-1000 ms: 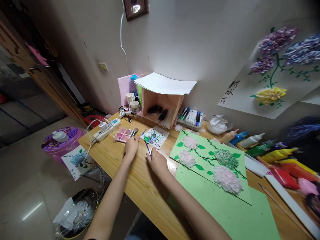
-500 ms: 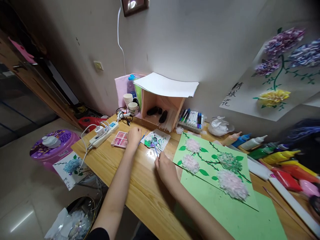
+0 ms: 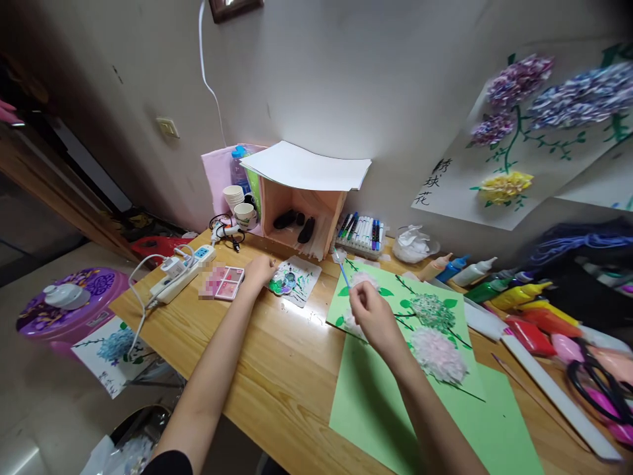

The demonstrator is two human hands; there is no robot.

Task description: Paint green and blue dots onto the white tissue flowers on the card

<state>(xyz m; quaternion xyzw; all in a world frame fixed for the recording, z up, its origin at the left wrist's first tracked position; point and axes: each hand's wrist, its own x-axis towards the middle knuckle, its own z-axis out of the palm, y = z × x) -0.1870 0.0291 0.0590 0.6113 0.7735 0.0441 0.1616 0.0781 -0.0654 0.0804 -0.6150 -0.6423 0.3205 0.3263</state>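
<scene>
My right hand (image 3: pixel 370 310) pinches a thin blue brush (image 3: pixel 345 273) above the left part of the green flower picture (image 3: pixel 445 313). The brush's tip points up and left, toward a small clear cup (image 3: pixel 339 256). Pink and green textured flowers with dark stems cover the picture. My left hand (image 3: pixel 260 270) rests at the left edge of the paint-smeared palette sheet (image 3: pixel 304 280), fingers bent together; what they hold, if anything, is hidden. Just left of that hand lies a pink palette (image 3: pixel 229 283) with several compartments.
Behind are a power strip (image 3: pixel 184 274), paper cups (image 3: pixel 244 214), a wooden box (image 3: pixel 301 211) topped with white sheets, and a marker case (image 3: pixel 361 234). Paint bottles (image 3: pixel 521 295) and scissors (image 3: pixel 593 389) lie at the right. A green sheet (image 3: pixel 370 402) extends below the picture.
My right hand has moved right with the brush, from the palette sheet to over the green picture. My left hand has shifted slightly toward the palette sheet. The view has turned right.
</scene>
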